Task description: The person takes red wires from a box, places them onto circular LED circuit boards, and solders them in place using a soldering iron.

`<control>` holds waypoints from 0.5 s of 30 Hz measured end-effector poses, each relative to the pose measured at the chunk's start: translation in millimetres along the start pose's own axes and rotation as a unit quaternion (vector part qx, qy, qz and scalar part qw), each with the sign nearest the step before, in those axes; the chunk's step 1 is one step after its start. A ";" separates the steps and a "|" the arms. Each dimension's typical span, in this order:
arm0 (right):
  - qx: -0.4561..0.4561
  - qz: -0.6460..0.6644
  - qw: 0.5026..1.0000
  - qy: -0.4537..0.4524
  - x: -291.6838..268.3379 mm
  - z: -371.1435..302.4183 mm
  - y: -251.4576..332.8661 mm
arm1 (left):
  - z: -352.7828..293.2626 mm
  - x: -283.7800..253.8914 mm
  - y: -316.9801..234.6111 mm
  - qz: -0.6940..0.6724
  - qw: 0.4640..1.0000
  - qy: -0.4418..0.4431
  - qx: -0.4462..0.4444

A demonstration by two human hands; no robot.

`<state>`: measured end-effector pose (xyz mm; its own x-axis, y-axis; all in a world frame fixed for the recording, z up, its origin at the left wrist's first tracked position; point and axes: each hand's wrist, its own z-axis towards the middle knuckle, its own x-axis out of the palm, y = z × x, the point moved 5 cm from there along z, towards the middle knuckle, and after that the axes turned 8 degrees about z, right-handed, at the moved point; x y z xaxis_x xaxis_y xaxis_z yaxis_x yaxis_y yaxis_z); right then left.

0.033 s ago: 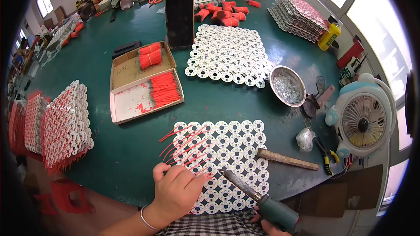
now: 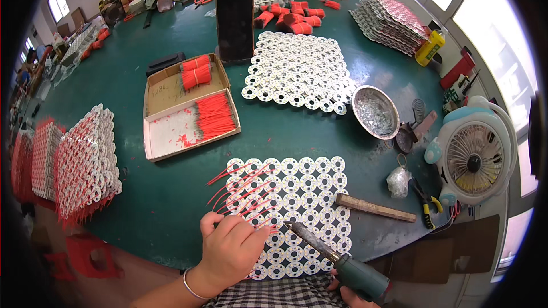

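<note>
A panel of round white circuit boards [image 2: 308, 183] lies in front of me, with several thin red wires [image 2: 238, 191] sticking out over its left columns. My left hand [image 2: 233, 248] rests on the panel's lower left part, fingers curled and pinching a red wire near the boards. My right hand [image 2: 355, 296], partly hidden behind the green handle, grips a soldering iron [image 2: 361, 275]. The iron's dark tip points up and left, close to the left fingertips. A wooden stick [image 2: 375, 207] lies across the panel's right edge.
Beyond the panel are a cardboard box [image 2: 149, 147] of red wires, a phone [image 2: 234, 25], stacked board panels [image 2: 294, 71] and a metal bowl [image 2: 375, 112]. Pliers [image 2: 427, 202] and a fan [image 2: 474, 157] stand right. Wired panels [image 2: 88, 162] lean at left. Other people work across the table.
</note>
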<state>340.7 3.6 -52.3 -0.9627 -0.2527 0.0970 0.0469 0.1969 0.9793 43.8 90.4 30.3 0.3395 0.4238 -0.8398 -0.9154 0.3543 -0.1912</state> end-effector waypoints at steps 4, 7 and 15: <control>-0.014 -0.051 0.998 -0.018 2.3 2.6 3.5 | -1.8 5.0 1.3 0.001 0.999 0.034 -0.004; -0.025 -0.089 0.995 -0.032 3.3 2.7 6.6 | -3.3 6.0 2.4 0.002 0.999 0.034 -0.003; -0.015 -0.093 0.994 -0.046 3.0 0.7 9.1 | -0.7 6.0 3.4 -0.011 1.000 0.022 -0.005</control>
<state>338.1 5.3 -43.3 -0.9757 -0.1939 -0.1022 -0.1282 0.1264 0.9837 42.6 93.5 24.3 0.3500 0.3782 -0.8570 -0.9101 0.3540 -0.2155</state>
